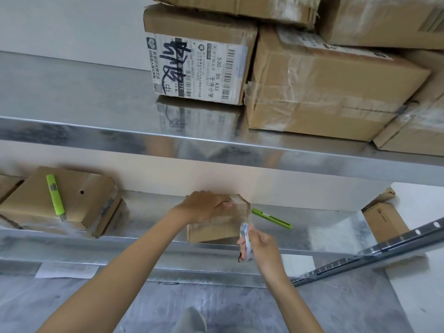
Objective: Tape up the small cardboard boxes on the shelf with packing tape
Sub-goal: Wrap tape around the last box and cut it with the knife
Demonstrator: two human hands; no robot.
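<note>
1. Clear packing tape runs over the top of the small cardboard box (213, 224) at the front edge of the lower metal shelf (149, 207). Left hand (204, 205) lies palm-down on the box top, fingers curled over its far edge, pressing it in place.
2. Right hand (259, 243) is closed around the tape roll (246, 239), held just off the box's right front corner. The strip between roll and box appears continuous, though blur makes this hard to confirm.
3. Risk: the box sits at the shelf lip. A hard pull on the roll could drag it off the edge if the left hand eases its pressure.
4. Risk: slack or a skewed pull would likely wrinkle the tape or let it stick to itself, leaving the seam badly sealed.
5. Risk: a green utility knife (271, 218) lies just right of the box; a sweep of the roll could knock it.
6. Count, lower shelf: one box in hand; one larger taped box (79, 203) at left carrying a second green knife (55, 194), with a further box edge beyond it; one box (384, 222) at far right. Knives: two. Tape rolls: one.
7. Count, upper shelf (72, 92): at least five stacked cartons, one carrying a printed label (199, 68).
</note>
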